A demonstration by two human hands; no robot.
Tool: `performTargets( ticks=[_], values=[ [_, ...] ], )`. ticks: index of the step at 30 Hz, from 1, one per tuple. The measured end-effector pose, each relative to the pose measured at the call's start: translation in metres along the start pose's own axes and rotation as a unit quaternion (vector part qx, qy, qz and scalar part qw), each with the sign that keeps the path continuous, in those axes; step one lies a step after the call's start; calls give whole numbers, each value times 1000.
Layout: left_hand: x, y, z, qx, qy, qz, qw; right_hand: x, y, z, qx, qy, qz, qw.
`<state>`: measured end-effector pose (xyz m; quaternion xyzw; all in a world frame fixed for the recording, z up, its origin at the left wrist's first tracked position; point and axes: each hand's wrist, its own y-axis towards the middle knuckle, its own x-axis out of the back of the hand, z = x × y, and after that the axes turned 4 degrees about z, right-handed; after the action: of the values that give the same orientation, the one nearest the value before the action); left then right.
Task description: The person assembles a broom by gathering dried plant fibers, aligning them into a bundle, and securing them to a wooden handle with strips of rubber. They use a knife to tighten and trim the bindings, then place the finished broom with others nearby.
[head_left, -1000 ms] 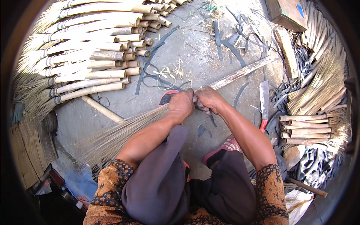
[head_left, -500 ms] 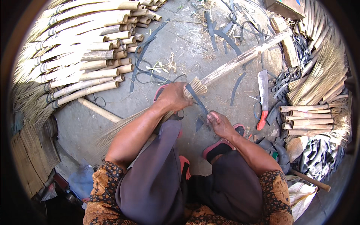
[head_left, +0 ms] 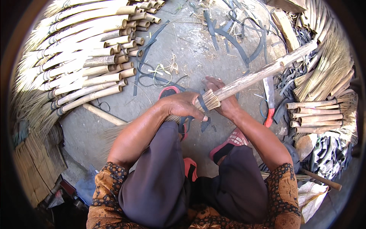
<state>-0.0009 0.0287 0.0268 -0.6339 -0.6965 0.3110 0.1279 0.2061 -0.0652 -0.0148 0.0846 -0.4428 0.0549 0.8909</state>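
A bundle of straw bristles [head_left: 211, 100] is gathered round a pale wooden stick [head_left: 263, 72], which slants up to the far right. My left hand [head_left: 185, 105] is closed round the bundle, its thumb pressing near a dark rubber strip [head_left: 201, 103] that crosses the straw ends. The strip's loose end hangs below the thumb. Beneath and beyond the stick is my right hand [head_left: 227, 105], with fingers stretched out toward the far left; the stick hides part of its palm. Behind my left forearm the bristles fan out to the lower left.
Many bamboo-handled brooms [head_left: 103, 61] are stacked at the far left. A large knife with a red handle [head_left: 269, 116] lies on the floor to the right. Beyond it are a wooden block [head_left: 286, 30], more straw bundles [head_left: 324, 68] and short bamboo handles [head_left: 318, 118]. Rubber strips [head_left: 234, 42] litter the floor.
My right hand has let go of the strip and moved up beneath the stick, its fingers opening. The stick has shifted right, and my left hand still grips the bundle, now with its thumb extended.
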Motion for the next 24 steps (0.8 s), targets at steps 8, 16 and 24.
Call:
performTargets(
  ticks=[8, 16, 24],
  values=[
    [-12, 34, 18, 206, 302, -254, 895, 22, 50, 30, -296, 124, 191, 928],
    [-18, 37, 23, 233, 294, -231, 898, -2, 57, 34, -350, 249, 240, 871],
    [-28, 37, 45, 113, 324, -320, 883, -9, 1, 27, -299, 168, 199, 918]
  ],
)
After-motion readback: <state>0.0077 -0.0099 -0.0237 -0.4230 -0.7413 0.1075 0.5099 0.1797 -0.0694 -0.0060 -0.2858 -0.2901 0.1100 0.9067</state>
